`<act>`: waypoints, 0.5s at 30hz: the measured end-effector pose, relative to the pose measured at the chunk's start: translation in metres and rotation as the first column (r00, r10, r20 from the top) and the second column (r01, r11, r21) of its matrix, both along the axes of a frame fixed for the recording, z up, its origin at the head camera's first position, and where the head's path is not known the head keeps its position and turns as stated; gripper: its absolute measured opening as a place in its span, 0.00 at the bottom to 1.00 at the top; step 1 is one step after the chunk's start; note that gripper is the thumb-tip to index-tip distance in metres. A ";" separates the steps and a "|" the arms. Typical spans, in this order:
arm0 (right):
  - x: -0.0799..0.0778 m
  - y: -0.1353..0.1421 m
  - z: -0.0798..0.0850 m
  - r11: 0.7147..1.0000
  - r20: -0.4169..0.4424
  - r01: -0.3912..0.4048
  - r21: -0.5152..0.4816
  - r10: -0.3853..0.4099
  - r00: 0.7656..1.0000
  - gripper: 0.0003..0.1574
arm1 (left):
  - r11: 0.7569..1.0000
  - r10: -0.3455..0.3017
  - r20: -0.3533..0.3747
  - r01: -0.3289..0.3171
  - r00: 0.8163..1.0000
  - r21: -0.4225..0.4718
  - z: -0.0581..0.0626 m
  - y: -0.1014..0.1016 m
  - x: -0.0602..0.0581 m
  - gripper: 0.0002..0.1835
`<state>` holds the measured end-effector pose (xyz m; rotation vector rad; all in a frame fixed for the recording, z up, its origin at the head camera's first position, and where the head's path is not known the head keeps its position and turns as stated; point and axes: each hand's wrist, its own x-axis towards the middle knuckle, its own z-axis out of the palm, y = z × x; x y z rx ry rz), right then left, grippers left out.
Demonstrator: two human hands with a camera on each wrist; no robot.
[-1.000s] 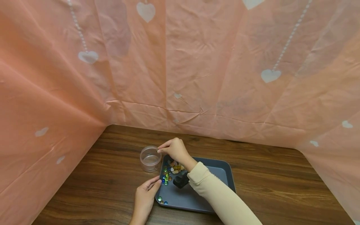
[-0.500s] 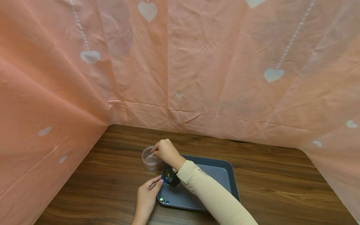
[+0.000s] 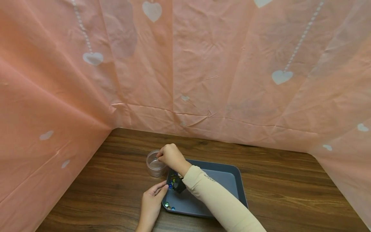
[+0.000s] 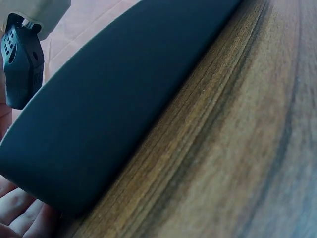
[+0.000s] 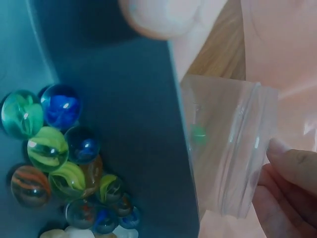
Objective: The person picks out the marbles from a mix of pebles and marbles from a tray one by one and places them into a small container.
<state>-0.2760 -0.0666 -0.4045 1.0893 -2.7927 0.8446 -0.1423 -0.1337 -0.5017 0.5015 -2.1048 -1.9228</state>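
Note:
My left hand (image 3: 152, 199) grips the left edge of the dark grey tray (image 3: 223, 183), its thumb on the rim and its fingers against the outer wall. In the left wrist view, fingers (image 4: 22, 213) show below the tray's side. Over the mouth of a clear plastic jar (image 3: 156, 173), my right hand (image 3: 174, 158) points its fingers down. The right wrist view shows its thumb and fingers right at the jar's rim, nothing visible between them. A blurred green marble (image 5: 198, 134) shows through the jar wall. Glass marbles (image 5: 48, 148) in several colours lie in the tray's left part.
Pale pebbles (image 5: 79, 233) lie beside the marbles, largely hidden by the right wrist's black camera (image 3: 178, 186). A few marbles (image 3: 167, 204) sit in the tray's near left corner. Pink cloth (image 3: 203, 80) with white hearts encloses the wooden table (image 3: 290, 187).
My right hand has moved left from beside the jar to over its mouth, covering much of the tray's contents, then stayed almost still. My left hand keeps its hold on the tray.

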 end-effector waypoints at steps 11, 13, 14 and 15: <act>0.001 0.033 -0.007 0.970 0.086 0.039 -0.238 -0.019 0.996 0.07 | 1.000 0.010 -0.009 -0.011 1.000 -0.023 -0.001 0.002 0.001 0.16; 0.002 0.042 -0.008 0.960 0.105 0.062 -0.274 -0.034 0.994 0.08 | 1.000 0.014 -0.010 -0.014 1.000 -0.021 -0.001 0.002 0.001 0.16; 0.003 0.047 -0.009 0.951 0.124 0.082 -0.297 -0.047 0.991 0.08 | 1.000 0.017 -0.009 -0.017 1.000 -0.020 -0.001 0.002 0.001 0.16; 0.004 0.052 -0.010 0.942 0.148 0.105 -0.319 -0.060 0.987 0.09 | 1.000 0.019 -0.008 -0.019 1.000 -0.017 -0.001 0.002 0.001 0.16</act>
